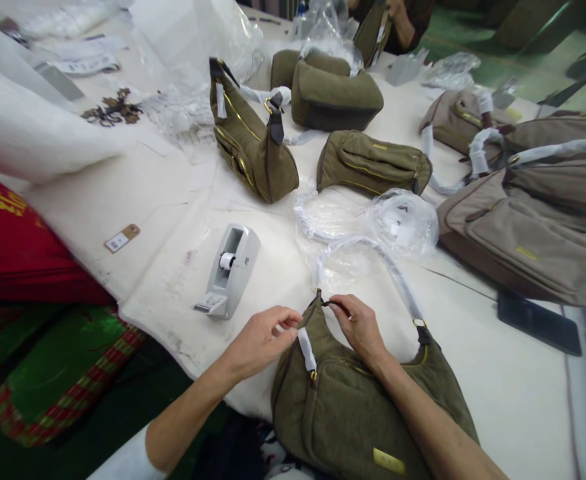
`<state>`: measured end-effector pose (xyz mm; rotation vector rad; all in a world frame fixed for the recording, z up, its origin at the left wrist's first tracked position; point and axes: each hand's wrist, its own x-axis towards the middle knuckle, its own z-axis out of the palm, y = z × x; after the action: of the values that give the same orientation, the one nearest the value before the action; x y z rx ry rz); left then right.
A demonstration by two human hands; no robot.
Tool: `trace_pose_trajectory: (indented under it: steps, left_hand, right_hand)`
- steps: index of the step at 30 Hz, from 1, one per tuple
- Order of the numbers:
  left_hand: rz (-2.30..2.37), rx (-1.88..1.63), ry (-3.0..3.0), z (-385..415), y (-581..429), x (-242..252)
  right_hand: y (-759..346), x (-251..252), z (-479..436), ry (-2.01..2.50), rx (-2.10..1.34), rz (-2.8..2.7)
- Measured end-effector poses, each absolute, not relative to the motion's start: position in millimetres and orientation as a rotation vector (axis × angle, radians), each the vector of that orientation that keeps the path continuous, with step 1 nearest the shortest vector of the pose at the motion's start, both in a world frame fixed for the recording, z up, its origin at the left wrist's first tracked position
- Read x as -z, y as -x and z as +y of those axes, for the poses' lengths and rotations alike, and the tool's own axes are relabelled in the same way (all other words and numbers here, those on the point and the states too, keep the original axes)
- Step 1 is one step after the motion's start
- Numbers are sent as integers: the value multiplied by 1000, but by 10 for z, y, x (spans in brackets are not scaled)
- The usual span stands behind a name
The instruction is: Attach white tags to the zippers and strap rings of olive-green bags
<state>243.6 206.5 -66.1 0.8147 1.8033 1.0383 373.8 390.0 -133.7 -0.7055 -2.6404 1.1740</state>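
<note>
An olive shoulder bag (343,407) lies at the table's near edge, its strap (387,257) wrapped in white film and arched away from me. My right hand (360,327) pinches a short dark cord (329,303) beside the strap's left end. My left hand (265,340) is at the bag's left upper edge, thumb and fingers apart, fingertips close to the fabric. Below those fingertips, white wrapping (307,350) covers a zipper pull. A gold-coloured plate (389,461) shows low on the bag's front.
Left of the bag stands a grey tape dispenser (235,270). A tag (121,238) lies further left. Beyond are olive bags (257,147), clear plastic (403,220) and taupe bags (533,233). A phone (537,323) lies right. Another person's arm (403,23) shows at the back.
</note>
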Motion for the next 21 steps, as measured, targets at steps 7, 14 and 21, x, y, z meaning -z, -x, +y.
trace_pose_trajectory:
  steps: [7, 14, 21]
  left_hand:
    - [1785, -842, -1384, 1959, -2580, 846]
    - [1828, -741, -1393, 1952, -2496, 789]
    - [1805, -840, -1305, 1785, -2558, 744]
  right_hand:
    - [-3746, 1374, 3886, 704, -1168, -2646]
    - [-3762, 1400, 3882, 700, -1144, -2641]
    - [-3768, 1435, 3895, 725, -1083, -2593]
